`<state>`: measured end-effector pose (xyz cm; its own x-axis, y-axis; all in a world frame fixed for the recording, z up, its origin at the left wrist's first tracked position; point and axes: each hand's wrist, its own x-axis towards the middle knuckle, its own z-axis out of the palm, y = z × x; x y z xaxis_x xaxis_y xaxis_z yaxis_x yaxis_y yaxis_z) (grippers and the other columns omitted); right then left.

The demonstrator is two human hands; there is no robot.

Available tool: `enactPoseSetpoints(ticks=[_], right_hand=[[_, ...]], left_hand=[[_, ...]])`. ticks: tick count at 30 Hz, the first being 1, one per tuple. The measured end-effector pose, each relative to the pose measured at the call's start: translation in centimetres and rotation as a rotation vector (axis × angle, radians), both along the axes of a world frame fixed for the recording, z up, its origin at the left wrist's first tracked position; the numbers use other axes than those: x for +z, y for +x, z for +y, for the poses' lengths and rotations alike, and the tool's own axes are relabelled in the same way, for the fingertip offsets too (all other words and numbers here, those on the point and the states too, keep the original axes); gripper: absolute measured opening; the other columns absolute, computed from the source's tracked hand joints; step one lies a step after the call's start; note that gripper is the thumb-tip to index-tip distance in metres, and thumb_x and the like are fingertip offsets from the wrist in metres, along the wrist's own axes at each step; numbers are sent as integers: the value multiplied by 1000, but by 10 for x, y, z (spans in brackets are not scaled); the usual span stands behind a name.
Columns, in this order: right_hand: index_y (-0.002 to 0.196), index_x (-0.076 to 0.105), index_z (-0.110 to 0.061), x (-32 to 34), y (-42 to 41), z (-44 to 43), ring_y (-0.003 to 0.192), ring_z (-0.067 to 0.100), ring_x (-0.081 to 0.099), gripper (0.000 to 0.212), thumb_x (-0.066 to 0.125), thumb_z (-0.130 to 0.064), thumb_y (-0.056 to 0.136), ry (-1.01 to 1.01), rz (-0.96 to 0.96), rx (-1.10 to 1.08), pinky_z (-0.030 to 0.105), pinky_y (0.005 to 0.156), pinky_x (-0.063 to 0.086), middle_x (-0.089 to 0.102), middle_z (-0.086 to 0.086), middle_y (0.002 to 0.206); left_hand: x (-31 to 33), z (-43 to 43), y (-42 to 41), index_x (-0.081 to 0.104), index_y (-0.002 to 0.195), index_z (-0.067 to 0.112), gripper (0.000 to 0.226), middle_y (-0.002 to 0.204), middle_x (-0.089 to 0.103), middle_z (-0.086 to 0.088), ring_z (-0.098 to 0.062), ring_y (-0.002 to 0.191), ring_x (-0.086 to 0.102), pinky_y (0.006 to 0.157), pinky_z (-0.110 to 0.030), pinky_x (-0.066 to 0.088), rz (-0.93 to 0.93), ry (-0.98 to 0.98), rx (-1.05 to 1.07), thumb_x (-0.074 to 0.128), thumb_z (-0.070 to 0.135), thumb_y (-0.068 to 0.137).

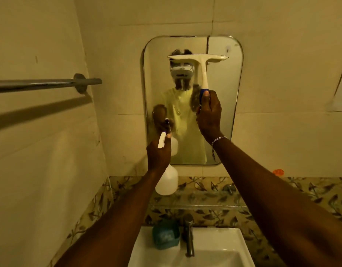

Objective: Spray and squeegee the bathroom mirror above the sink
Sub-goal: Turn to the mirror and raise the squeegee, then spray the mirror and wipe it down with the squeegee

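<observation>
The rounded mirror [224, 105] hangs on the tiled wall above the sink [214, 245]. My right hand [209, 114] grips the blue end of a white squeegee [202, 66], whose blade lies flat against the upper part of the glass. Streaks of liquid run down the middle of the mirror. My left hand [158, 155] holds a white spray bottle [167, 182] by its neck, in front of the mirror's lower left corner, nozzle pointing up toward the glass.
A metal towel bar [47, 83] juts from the left wall at head height. A chrome tap [189, 236] and a teal object [165, 234] stand on the sink's back edge. A glass shelf [204, 203] runs under the mirror.
</observation>
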<state>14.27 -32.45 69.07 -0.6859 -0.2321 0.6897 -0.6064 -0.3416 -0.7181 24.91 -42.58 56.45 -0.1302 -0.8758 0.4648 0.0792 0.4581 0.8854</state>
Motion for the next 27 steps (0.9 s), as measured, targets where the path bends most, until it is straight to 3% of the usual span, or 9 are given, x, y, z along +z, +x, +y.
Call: enactPoseSetpoints(ticks=[3,7,10,13,15,20,24,27], right_hand=[[123,58,4,-4,2,3,78,31,59,36,39,-25,114,-6,-10,32,59,75,59,62,22,94],[125,57,7,-10,3,3,76,31,54,38,38,-25,114,-11,-43,71,59,70,55,56,18,90],[130,56,6,-15,4,3,76,32,54,39,40,-26,114,2,-70,112,53,67,55,55,19,91],[136,52,5,-18,5,2,70,30,54,40,41,-27,114,27,-83,169,36,56,52,57,19,92],[135,52,4,-15,9,0,65,26,53,39,42,-27,113,23,-80,211,30,48,49,57,18,89],[123,55,3,6,22,-11,56,15,50,37,43,-31,113,8,-67,297,26,43,45,56,18,86],[121,57,0,32,34,-28,62,19,53,40,42,-36,112,18,-57,292,32,54,49,57,15,83],[124,56,-3,50,42,-40,72,28,54,40,40,-38,112,27,-58,298,41,67,49,57,16,87]], left_hand=[[-15,4,6,63,74,34,22,71,67,2,-3,63,64,57,-26,52,11,-15,-43,66,46,93],[-38,11,11,72,97,9,29,81,71,-10,-23,77,69,67,-35,56,-18,-51,-40,66,36,95],[-58,14,15,72,101,4,28,83,72,-12,-25,79,70,69,-35,59,-82,-93,10,65,31,96],[-79,15,21,73,87,9,32,70,69,-4,-21,66,69,57,-28,55,-230,-31,68,62,38,96],[-91,11,27,69,79,18,30,68,66,1,-21,66,68,59,-29,55,-321,10,84,62,42,96],[-101,5,38,62,71,33,23,67,65,10,-17,67,68,57,-29,56,-221,57,12,68,36,93],[-93,-8,45,74,89,13,20,74,70,-1,-19,71,69,63,-35,60,-161,59,7,68,32,93],[-85,-14,51,74,92,9,17,75,71,-3,-15,72,68,62,-28,56,-143,-18,19,69,25,93]])
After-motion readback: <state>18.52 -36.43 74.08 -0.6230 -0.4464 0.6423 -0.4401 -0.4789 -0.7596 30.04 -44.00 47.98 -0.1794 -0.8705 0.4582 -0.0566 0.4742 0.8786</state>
